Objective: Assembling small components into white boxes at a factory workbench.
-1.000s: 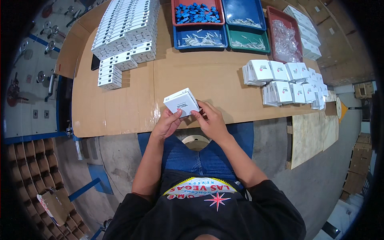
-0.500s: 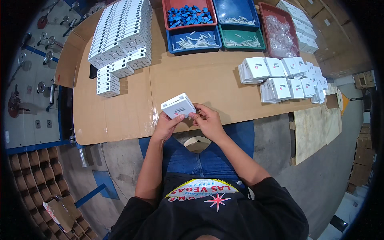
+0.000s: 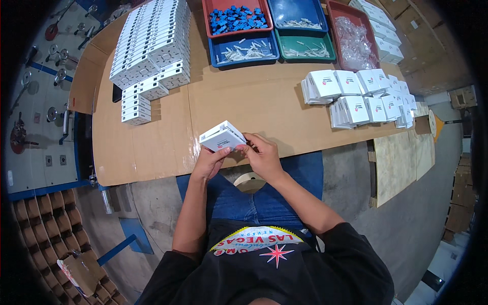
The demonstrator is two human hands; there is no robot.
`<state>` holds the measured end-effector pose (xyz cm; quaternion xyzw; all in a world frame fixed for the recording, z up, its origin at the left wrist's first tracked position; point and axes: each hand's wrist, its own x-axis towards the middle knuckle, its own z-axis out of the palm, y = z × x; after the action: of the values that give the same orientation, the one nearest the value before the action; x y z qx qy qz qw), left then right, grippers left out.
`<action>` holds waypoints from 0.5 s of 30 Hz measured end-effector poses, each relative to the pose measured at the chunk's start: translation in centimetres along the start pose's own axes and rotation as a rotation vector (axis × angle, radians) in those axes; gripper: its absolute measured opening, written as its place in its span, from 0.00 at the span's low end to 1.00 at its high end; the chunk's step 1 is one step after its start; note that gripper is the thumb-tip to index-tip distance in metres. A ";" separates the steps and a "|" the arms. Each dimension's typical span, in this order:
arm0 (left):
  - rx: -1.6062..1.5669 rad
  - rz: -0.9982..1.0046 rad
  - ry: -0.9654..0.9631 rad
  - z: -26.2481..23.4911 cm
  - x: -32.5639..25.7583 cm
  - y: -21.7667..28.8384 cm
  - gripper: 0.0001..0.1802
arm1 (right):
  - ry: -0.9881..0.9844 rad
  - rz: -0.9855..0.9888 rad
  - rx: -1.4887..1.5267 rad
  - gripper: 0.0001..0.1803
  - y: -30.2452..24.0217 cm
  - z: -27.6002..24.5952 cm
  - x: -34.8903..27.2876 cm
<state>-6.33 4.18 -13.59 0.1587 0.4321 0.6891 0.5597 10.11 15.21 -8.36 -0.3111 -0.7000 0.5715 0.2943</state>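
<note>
Head view: cardboard-covered table (image 3: 152,147), near edge running just under the hands; bare cardboard lies between the held box and the trays at the far edge, flanked by a stack of assembled white boxes (image 3: 152,46) far left and a cluster of flat white cartons (image 3: 356,96) at right; red tray of blue parts (image 3: 236,18), blue tray (image 3: 244,51), green tray (image 3: 307,51) along the far side; a roll of tape (image 3: 249,181) sits at the lap, below the table edge.
Left hand (image 3: 209,161): fingers curled shut on the lower edge of the small white box (image 3: 222,137); right hand (image 3: 262,152): fingertips pinched on the box's right corner; box held above the near table edge, tilted, top face up.
Against the frame half a second back: box sits slightly higher and nearer the body's centre line; grip unchanged; table contents unchanged.
</note>
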 end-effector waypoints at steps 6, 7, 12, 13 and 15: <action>-0.013 0.012 -0.003 0.0 -0.1 0.3 0.32 | 0.033 -0.198 -0.132 0.15 -0.1 -0.1 -0.1; -0.021 -0.003 -0.009 -0.2 -0.1 0.4 0.32 | 0.041 -0.274 -0.179 0.15 -0.2 -0.1 -0.2; -0.056 -0.057 -0.052 -0.4 -0.6 1.4 0.34 | 0.013 -0.340 -0.238 0.14 -0.9 -0.1 -0.4; -0.057 -0.049 -0.061 -0.5 -0.7 1.4 0.35 | 0.038 -0.372 -0.257 0.13 -1.0 0.0 -0.5; -0.032 -0.033 -0.034 -0.1 -0.5 1.5 0.35 | 0.062 -0.340 -0.190 0.13 -0.8 0.4 -0.4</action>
<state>-7.13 3.66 -12.35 0.1542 0.4142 0.6836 0.5808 9.95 14.57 -7.70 -0.2324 -0.7838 0.4351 0.3772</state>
